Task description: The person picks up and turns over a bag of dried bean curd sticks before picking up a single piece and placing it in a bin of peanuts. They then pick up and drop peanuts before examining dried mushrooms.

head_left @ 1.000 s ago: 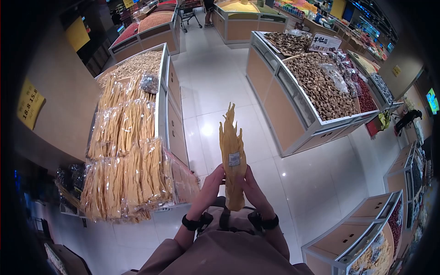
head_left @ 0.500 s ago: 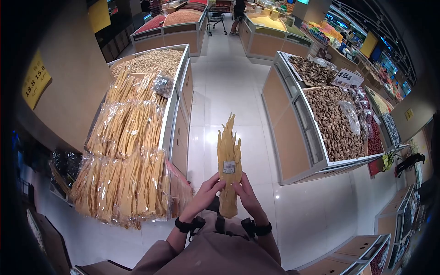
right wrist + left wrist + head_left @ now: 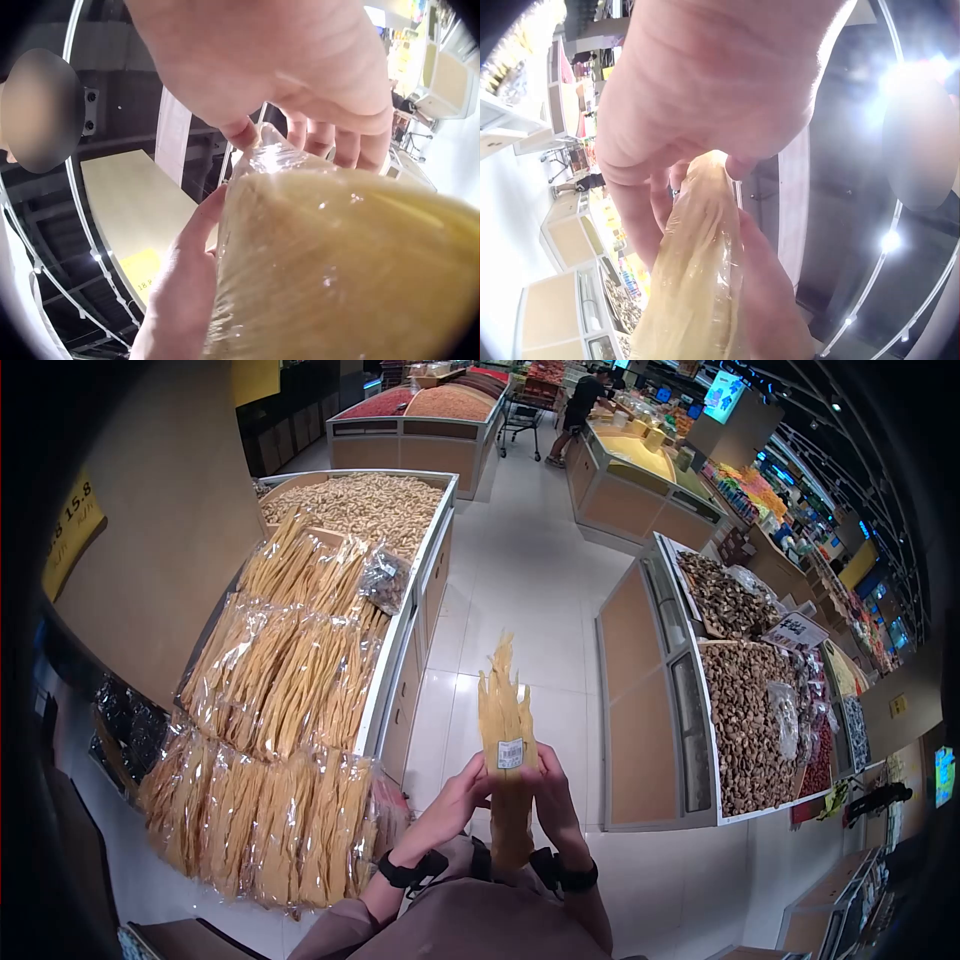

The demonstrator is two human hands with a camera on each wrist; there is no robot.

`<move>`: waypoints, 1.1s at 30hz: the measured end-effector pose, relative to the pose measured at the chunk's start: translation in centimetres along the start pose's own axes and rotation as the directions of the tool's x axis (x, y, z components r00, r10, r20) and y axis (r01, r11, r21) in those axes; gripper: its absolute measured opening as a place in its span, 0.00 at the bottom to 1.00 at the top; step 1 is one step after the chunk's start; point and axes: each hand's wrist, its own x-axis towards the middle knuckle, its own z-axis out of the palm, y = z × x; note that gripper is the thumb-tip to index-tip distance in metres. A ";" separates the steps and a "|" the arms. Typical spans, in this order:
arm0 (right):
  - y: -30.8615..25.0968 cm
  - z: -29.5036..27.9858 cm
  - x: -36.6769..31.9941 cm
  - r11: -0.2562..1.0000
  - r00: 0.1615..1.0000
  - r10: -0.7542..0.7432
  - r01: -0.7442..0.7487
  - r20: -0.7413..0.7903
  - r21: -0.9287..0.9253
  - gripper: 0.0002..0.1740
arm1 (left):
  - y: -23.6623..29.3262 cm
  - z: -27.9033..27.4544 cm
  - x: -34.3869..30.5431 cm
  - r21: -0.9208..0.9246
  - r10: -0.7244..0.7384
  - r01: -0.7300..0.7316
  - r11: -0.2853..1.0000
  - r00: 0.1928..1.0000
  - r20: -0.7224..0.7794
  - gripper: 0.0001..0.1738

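A clear-wrapped pack of long yellow dried sticks (image 3: 508,715), with a white label on its front, is held upright before the body. The left hand (image 3: 456,800) grips its left edge and the right hand (image 3: 556,800) its right edge, thumbs on the near side. In the left wrist view the pack (image 3: 697,270) runs down from beneath the left hand (image 3: 720,82). Shiny wrap on the pack (image 3: 337,262) fills the lower part of the right wrist view, under the right hand (image 3: 277,60); fingers behind it are partly hidden.
On the left, a bin holds similar packs (image 3: 270,680), with peanuts (image 3: 360,505) behind. Across the aisle floor (image 3: 510,580) stands a bin of dried mushrooms (image 3: 745,730). A cart (image 3: 522,420) and a person (image 3: 580,415) are farther back.
The head view has shifted, so the bins sit lower and farther right in it, and more of the far aisle shows. Both hands still hold the pack, which appears lower in view.
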 end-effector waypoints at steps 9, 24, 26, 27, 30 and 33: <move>2.0 1.3 7.9 0.988 0.981 0.092 -0.068 0.170 -0.141 0.23 | -0.4 -4.9 2.9 0.134 0.140 -0.106 0.985 0.950 -0.278 0.30; 0.1 -6.5 20.7 0.982 0.932 0.115 -0.054 0.344 -0.183 0.21 | 2.6 -3.4 15.0 0.045 0.039 -0.021 0.999 0.879 -0.476 0.28; -0.8 -9.1 22.8 0.986 0.942 0.058 -0.001 0.331 -0.168 0.20 | 3.1 -2.8 18.6 0.068 0.056 -0.028 0.997 0.893 -0.447 0.28; -1.2 -10.5 23.5 0.986 0.944 0.027 0.028 0.328 -0.163 0.19 | 3.1 -2.3 20.3 0.069 0.054 -0.027 0.997 0.899 -0.434 0.28; -2.1 -14.7 25.8 0.988 0.951 -0.016 0.063 0.309 -0.144 0.19 | 3.9 -0.8 25.2 0.121 0.049 -0.001 0.993 0.916 -0.397 0.28; -2.7 -17.9 28.1 0.988 0.952 -0.053 0.093 0.301 -0.123 0.19 | 4.5 0.9 28.9 0.155 0.082 -0.022 0.988 0.917 -0.391 0.28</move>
